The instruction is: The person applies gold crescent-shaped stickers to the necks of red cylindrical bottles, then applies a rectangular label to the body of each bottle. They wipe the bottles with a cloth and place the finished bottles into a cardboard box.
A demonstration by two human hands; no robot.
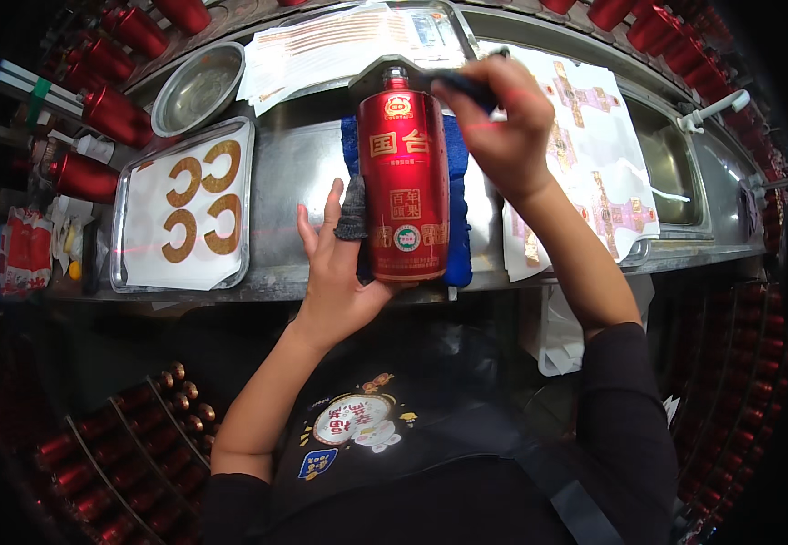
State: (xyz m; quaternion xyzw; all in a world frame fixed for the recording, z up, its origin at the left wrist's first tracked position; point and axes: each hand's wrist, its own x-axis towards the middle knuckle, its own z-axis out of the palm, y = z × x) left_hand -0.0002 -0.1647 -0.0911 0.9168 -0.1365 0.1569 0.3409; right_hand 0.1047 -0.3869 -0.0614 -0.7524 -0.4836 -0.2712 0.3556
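A glossy red bottle point(405, 195) with gold decoration lies on a blue cloth point(458, 245), its clear neck pointing away from me. My left hand point(337, 263) steadies its lower left side. The thumb reaches under the base, a finger in a dark grey finger cover point(352, 213) lies along the side, and the other fingers stick out. Above the bottle's right shoulder, my right hand point(514, 127) is closed around a dark tool point(471, 89). Its working end is blurred, so its kind and whether it touches the bottle are unclear.
At left, a tray point(247, 182) holds gold C-shaped decals beside a metal bowl point(198, 91). Strip decals point(330, 45) lie behind; decal sheets point(539, 191) lie at right, near a sink point(675, 182) with a white tap point(721, 111). Racked red bottles point(94, 459) stand below the counter.
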